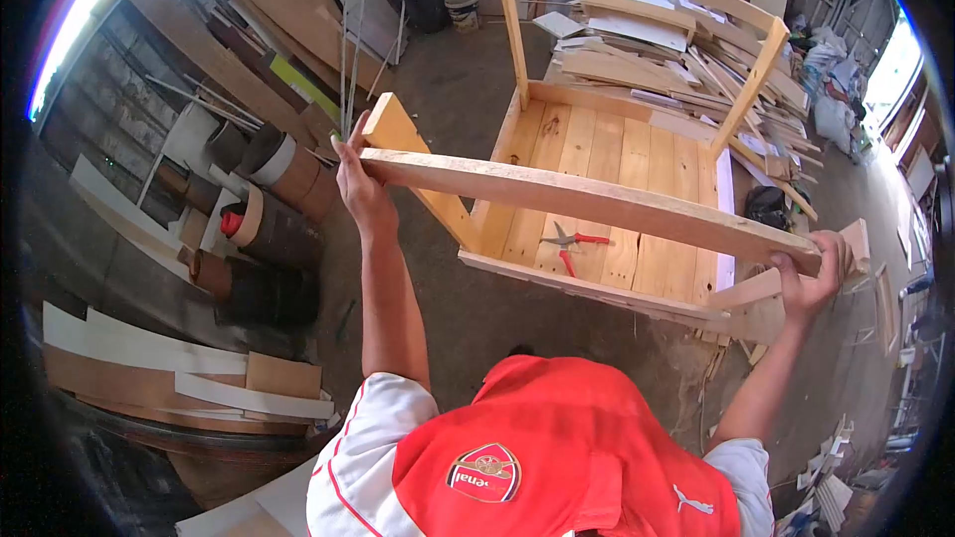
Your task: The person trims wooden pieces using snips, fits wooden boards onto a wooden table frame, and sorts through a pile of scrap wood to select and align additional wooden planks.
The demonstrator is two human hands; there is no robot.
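Above one red-and-white shirt (597, 428) at the bottom of the frame, two partly closed hands hold one long, straight, pale brown wooden board (587, 203) slanting across the centre, the left hand (364, 189) at its left end, the right hand (816, 276) at its right. Beyond it, one red-handled tool (569, 239) lies spread on one slatted wooden frame (607, 157), then one bucket (463, 12) stands upper left of centre.

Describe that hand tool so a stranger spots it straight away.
Find the big wooden frame, then its plank floor. Near the closest edge lies the hand tool: metal head, two splayed red handles, unlike the pale wood around it.
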